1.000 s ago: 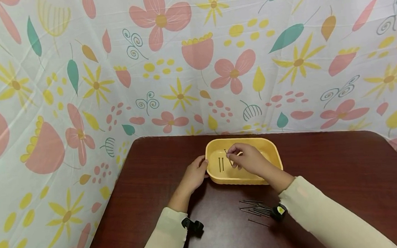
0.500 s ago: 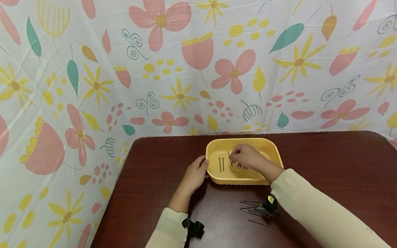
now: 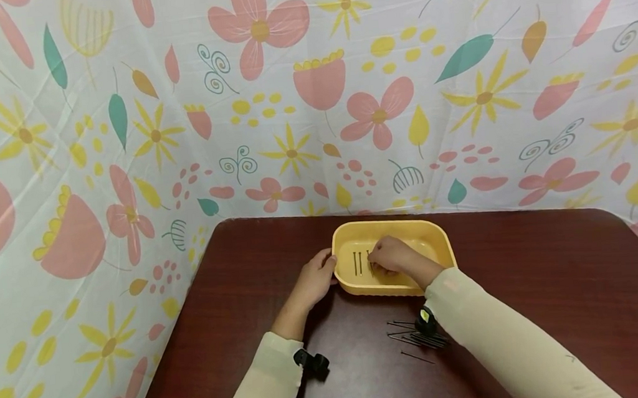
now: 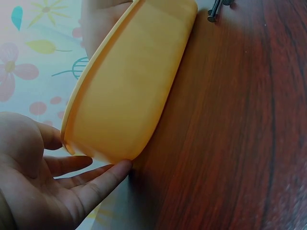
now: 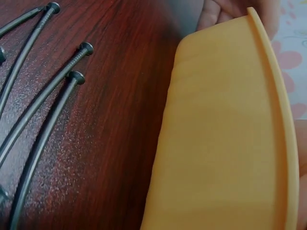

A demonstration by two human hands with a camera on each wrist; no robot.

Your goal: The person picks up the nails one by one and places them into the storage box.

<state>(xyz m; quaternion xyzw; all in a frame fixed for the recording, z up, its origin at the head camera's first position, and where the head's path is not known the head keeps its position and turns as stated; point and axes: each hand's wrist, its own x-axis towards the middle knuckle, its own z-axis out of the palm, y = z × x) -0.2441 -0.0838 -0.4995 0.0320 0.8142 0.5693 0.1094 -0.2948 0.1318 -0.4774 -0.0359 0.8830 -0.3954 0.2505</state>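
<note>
A yellow plastic tray [image 3: 354,290] stands on the dark wooden table. My right hand [image 3: 393,255] reaches down inside it, its fingers pinching a nail [image 3: 369,259] near the tray floor; part of that nail is hidden by the fingers. Just left of it, two nails [image 3: 358,263] lie side by side, parallel. At the tray's left end, my left hand [image 3: 315,277] rests against the outside; in the left wrist view its fairly straight fingers [image 4: 103,187] touch the rim and end wall. Several loose nails [image 5: 45,110] lie in front of the tray, under the right wrist.
One nail [image 3: 418,358] lies apart, nearer the front than the pile. A black wrist camera [image 3: 425,320] hangs just over the loose nails, and another [image 3: 312,363] is on the left sleeve. A flower-printed cloth [image 3: 268,122] covers the walls behind the table.
My right hand has lowered the nail toward the tray floor and brought it roughly upright beside the two lying nails. The right forearm has shifted left. The left hand stays put.
</note>
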